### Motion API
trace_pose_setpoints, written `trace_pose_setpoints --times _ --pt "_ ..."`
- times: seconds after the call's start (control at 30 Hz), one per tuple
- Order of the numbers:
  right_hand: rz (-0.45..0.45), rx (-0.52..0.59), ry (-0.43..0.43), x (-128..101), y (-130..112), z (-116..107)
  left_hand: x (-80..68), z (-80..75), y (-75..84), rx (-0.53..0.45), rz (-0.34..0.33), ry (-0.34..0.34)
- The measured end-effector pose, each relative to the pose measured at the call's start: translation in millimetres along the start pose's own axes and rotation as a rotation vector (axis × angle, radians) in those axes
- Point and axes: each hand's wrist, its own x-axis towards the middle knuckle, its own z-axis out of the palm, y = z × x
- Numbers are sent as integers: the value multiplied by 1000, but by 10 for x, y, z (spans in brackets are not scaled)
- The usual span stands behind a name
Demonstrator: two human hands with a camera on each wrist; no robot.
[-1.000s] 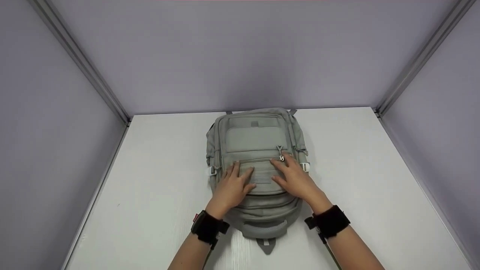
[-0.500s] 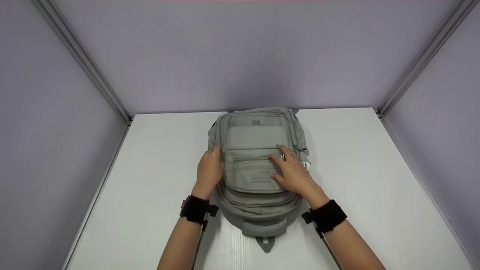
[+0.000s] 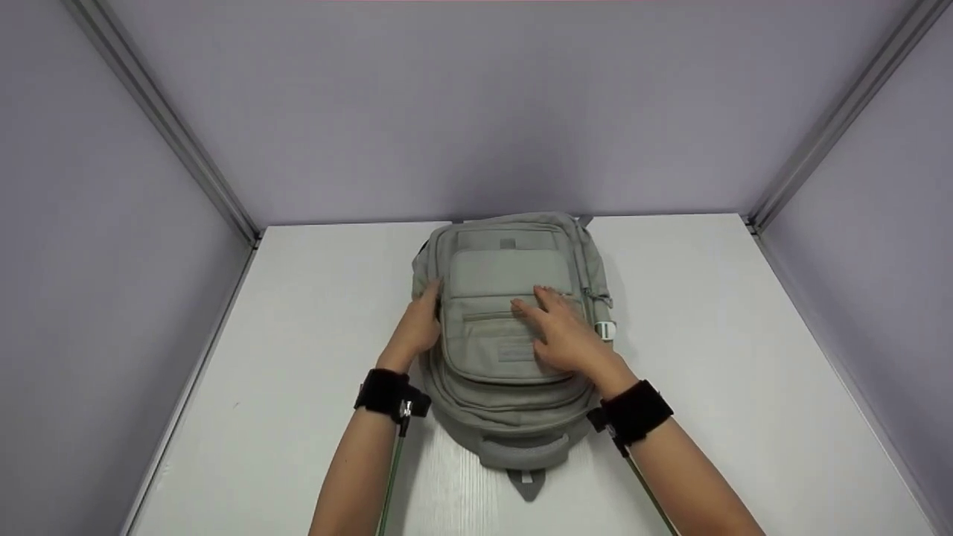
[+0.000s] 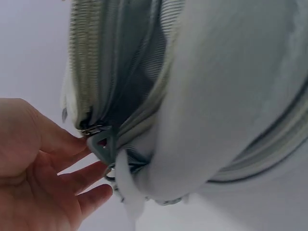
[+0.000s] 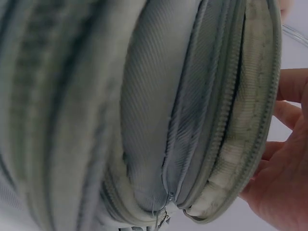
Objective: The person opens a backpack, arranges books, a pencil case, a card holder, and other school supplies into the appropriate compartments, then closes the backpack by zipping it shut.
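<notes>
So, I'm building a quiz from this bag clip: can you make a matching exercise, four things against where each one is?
Things:
1. left hand
2. right hand
3. carry handle
4. white buckle

Places:
A. flat on the front pocket of the backpack
B. on the bag's edge nearest the person
C. against the backpack's left side, fingertips at a zipper pull
D. on the bag's right side, just beside the right hand

Pairs: 1-C, 2-A, 3-B, 4-D
</notes>
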Motion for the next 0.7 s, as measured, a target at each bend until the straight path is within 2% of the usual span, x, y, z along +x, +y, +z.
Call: trace_pose_setpoints --times 0.17,0.37,0.53,0.7 --pt "1 12 -33 18 6 3 3 -14 -31 -64 29 57" --pt "-27 0 -27 6 25 24 -18 5 -74 -76 65 112" --pt "-33 4 -24 5 34 41 -33 33 -70 -58 52 133" --pt "-34 9 -25 1 45 50 -46 45 -44 -4 -2 145"
